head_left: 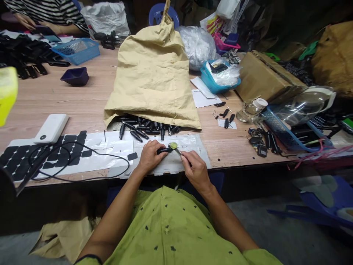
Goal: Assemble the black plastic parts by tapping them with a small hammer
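Note:
My left hand rests at the table's front edge, its fingers closed round a slim black cylindrical part. Between thumb and fingers, my right hand pinches a thin metal rod. A small round greenish, shiny head sits at the rod's far end, against the tip of the black part; I cannot tell which piece it belongs to. Beneath both hands lies a pale flat sheet. Just beyond them, several black cylindrical parts spill from the mouth of a beige cloth bag.
On the left are a white power bank, a black cable and paper with black stickers. A purple tray and blue basket stand farther back. A glass jug is at right. A person in striped sleeves sits opposite.

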A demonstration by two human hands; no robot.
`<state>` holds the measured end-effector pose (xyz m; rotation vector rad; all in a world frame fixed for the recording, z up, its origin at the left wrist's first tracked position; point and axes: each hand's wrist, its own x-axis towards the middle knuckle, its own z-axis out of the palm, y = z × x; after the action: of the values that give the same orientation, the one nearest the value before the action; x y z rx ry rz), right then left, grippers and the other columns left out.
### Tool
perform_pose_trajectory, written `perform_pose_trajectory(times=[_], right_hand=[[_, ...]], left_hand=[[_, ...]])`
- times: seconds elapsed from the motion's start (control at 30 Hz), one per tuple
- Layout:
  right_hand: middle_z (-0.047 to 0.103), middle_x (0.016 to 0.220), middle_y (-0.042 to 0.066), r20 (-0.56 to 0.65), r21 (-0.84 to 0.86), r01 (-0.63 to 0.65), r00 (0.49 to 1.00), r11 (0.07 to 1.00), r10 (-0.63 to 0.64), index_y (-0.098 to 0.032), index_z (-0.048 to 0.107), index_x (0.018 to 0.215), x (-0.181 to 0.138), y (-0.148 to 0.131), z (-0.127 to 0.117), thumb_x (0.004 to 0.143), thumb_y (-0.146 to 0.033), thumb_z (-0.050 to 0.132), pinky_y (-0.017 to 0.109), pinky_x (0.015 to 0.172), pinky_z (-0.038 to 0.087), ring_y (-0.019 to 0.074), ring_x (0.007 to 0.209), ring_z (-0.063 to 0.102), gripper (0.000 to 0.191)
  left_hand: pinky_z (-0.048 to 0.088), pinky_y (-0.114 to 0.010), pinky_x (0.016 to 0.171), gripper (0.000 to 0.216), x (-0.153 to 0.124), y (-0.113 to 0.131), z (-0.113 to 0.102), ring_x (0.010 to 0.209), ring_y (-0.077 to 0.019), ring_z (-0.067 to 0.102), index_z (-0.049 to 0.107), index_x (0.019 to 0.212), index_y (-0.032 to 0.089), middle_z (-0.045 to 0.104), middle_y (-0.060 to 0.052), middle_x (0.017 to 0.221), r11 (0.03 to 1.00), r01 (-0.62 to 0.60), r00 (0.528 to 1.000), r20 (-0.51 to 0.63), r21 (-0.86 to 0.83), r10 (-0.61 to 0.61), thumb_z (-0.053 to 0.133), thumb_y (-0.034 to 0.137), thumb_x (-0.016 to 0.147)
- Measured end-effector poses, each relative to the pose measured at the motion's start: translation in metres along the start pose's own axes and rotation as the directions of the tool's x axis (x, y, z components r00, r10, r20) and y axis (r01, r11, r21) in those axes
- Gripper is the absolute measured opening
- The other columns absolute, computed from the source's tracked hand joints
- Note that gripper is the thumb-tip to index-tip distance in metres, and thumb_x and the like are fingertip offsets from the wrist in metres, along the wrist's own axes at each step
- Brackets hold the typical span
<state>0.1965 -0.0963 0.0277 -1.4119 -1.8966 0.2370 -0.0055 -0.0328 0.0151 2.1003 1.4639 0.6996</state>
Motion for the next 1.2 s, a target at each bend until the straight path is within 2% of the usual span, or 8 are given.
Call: perform_pose_trajectory(times=[0.2, 0.33, 0.47, 0.63, 0.8, 1.0, 1.2], right_hand=[[0.068, 0.085, 0.005, 0.058, -0.002, 0.051, 0.997, 0.999, -0.051, -0.021, 0.071, 0.107, -0.001, -0.005, 0.008, 0.102, -0.029, 0.044, 0.026, 0.072, 0.053, 0.0162, 0.079, 0.065, 0.028], [0.069, 0.088, 0.006, -0.011, -0.029, 0.022, 1.0, 0.999, -0.022, -0.021, 0.071, 0.107, 0.003, 0.008, 0.006, 0.102, -0.028, 0.044, 0.027, 0.076, 0.053, 0.0167, 0.082, 0.066, 0.028], [0.067, 0.088, 0.006, -0.099, -0.223, -0.053, 0.995, 0.973, 0.032, -0.022, 0.072, 0.105, 0.01, 0.028, 0.003, 0.101, -0.029, 0.045, 0.029, 0.075, 0.049, 0.0182, 0.081, 0.063, 0.028], [0.064, 0.083, 0.007, -0.113, -0.439, -0.047, 0.994, 0.897, -0.004, -0.021, 0.073, 0.102, 0.009, 0.043, 0.008, 0.098, -0.027, 0.05, 0.032, 0.072, 0.042, 0.021, 0.078, 0.054, 0.024], [0.06, 0.087, 0.007, -0.084, -0.47, -0.06, 0.996, 0.88, 0.023, -0.022, 0.071, 0.106, 0.005, 0.041, 0.012, 0.097, -0.025, 0.05, 0.033, 0.074, 0.038, 0.0215, 0.081, 0.049, 0.023], [0.061, 0.087, 0.007, -0.102, -0.511, -0.043, 0.995, 0.858, -0.011, -0.021, 0.071, 0.107, 0.005, 0.037, 0.014, 0.098, -0.024, 0.049, 0.033, 0.072, 0.036, 0.0214, 0.081, 0.048, 0.024], [0.059, 0.087, 0.007, -0.098, -0.503, -0.06, 0.995, 0.862, 0.012, -0.021, 0.071, 0.106, 0.005, 0.036, 0.015, 0.096, -0.024, 0.05, 0.033, 0.072, 0.035, 0.0221, 0.082, 0.047, 0.023]], left_hand=[[0.046, -0.038, 0.082, 0.012, 0.0, 0.003, -0.002, 0.089, -0.0235, 0.057, 0.075, 0.094, 0.023, 0.066, -0.004, 0.087, 1.0, 0.015, 1.0, 0.019, -0.002, -0.014, 0.066, 0.025, 0.085], [0.046, -0.038, 0.085, 0.015, -0.001, 0.004, -0.002, 0.091, -0.0239, 0.057, 0.075, 0.096, 0.022, 0.067, -0.004, 0.089, 1.0, 0.008, 1.0, 0.014, 0.0, -0.008, 0.069, 0.025, 0.083], [0.046, -0.039, 0.086, 0.016, -0.002, 0.002, -0.001, 0.091, -0.0244, 0.057, 0.074, 0.098, 0.022, 0.066, -0.004, 0.089, 1.0, -0.004, 1.0, 0.015, 0.005, 0.003, 0.068, 0.027, 0.084], [0.044, -0.039, 0.084, 0.021, -0.003, 0.001, -0.003, 0.091, -0.024, 0.056, 0.073, 0.1, 0.023, 0.066, -0.005, 0.09, 1.0, -0.021, 0.999, 0.031, 0.013, 0.021, 0.055, 0.032, 0.094], [0.042, -0.038, 0.08, 0.031, -0.004, 0.001, -0.004, 0.086, -0.0227, 0.054, 0.071, 0.093, 0.023, 0.064, -0.005, 0.088, 0.999, -0.029, 0.999, 0.022, 0.039, 0.028, 0.044, 0.035, 0.1], [0.04, -0.037, 0.077, 0.036, -0.004, 0.0, -0.004, 0.082, -0.0219, 0.051, 0.066, 0.083, 0.021, 0.06, -0.005, 0.083, 0.997, -0.038, 0.999, 0.032, 0.066, 0.036, 0.038, 0.033, 0.102], [0.039, -0.036, 0.075, 0.039, -0.004, 0.0, -0.005, 0.08, -0.0215, 0.05, 0.06, 0.075, 0.021, 0.058, -0.005, 0.08, 0.996, -0.038, 0.999, 0.028, 0.077, 0.036, 0.036, 0.035, 0.102]])
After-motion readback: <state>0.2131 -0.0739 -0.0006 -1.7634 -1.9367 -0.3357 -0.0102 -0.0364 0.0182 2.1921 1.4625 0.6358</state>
